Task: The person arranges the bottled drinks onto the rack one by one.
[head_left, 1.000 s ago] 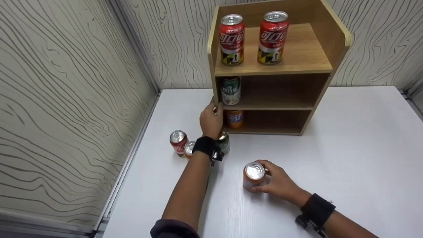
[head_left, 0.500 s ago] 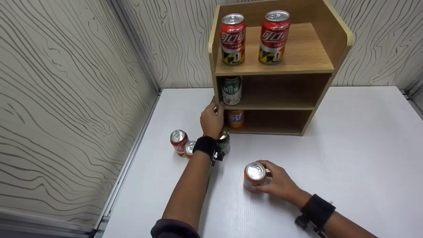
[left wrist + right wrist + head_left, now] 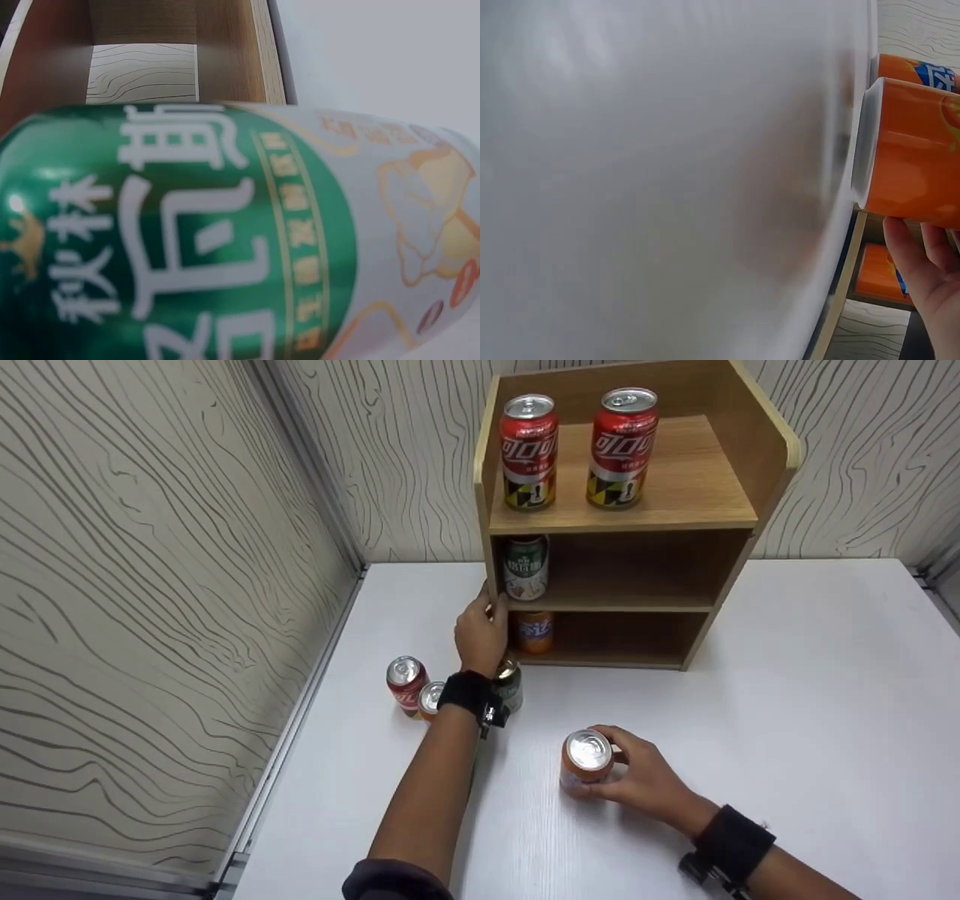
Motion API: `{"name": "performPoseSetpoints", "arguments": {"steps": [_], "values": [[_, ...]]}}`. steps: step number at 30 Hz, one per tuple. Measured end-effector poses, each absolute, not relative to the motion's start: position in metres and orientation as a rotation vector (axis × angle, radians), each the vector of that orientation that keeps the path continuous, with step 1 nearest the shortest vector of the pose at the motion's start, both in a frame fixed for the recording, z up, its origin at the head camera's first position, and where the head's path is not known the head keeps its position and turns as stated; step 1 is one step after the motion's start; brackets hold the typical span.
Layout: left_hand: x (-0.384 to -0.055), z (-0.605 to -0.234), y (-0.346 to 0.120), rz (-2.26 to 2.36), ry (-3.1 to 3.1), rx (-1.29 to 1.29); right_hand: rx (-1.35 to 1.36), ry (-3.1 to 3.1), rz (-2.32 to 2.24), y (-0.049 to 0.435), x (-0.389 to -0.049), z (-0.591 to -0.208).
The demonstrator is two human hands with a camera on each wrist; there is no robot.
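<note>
My right hand (image 3: 645, 776) holds an orange soda can (image 3: 587, 769) at the table, its thumb and fingers round the side. In the right wrist view the orange can's base is right at the white surface. My left hand (image 3: 480, 637) grips the left side panel of a wooden shelf unit (image 3: 622, 521), the thumb at its front edge and some fingers hidden behind. Two red cola cans stand on the top level, the left one (image 3: 529, 457) and the right one (image 3: 624, 454). A green-and-white can (image 3: 526, 574) stands in the middle level and another orange can (image 3: 535, 632) in the bottom one.
Left of the shelf unit, a red can (image 3: 406, 690) and an orange can (image 3: 430, 700) stand on the white table (image 3: 817, 697), partly behind the left forearm. A green can (image 3: 510, 690) beside the wrist fills much of the left wrist view. Patterned walls (image 3: 172, 607) border the table.
My right hand has shifted slightly to the right with the orange can. The left hand keeps its hold on the shelf unit, and the other cans stay in place.
</note>
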State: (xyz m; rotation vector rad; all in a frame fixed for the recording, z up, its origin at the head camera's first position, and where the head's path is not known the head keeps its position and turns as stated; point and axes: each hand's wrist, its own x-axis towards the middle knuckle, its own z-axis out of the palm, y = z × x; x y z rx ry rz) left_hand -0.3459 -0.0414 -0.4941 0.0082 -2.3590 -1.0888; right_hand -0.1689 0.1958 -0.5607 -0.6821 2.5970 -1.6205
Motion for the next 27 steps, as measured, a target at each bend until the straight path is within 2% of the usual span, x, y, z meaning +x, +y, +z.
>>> {"name": "performPoseSetpoints", "arguments": {"steps": [10, 27], "values": [[-0.347, -0.496, -0.041, -1.100, -2.342, -0.008, -0.564, 2.626, -1.669, 0.204, -0.175, -0.528], [-0.346, -0.494, -0.041, -1.133, -2.333, -0.016, -0.583, 2.767, -1.682, 0.225, -0.218, -0.510]]}}
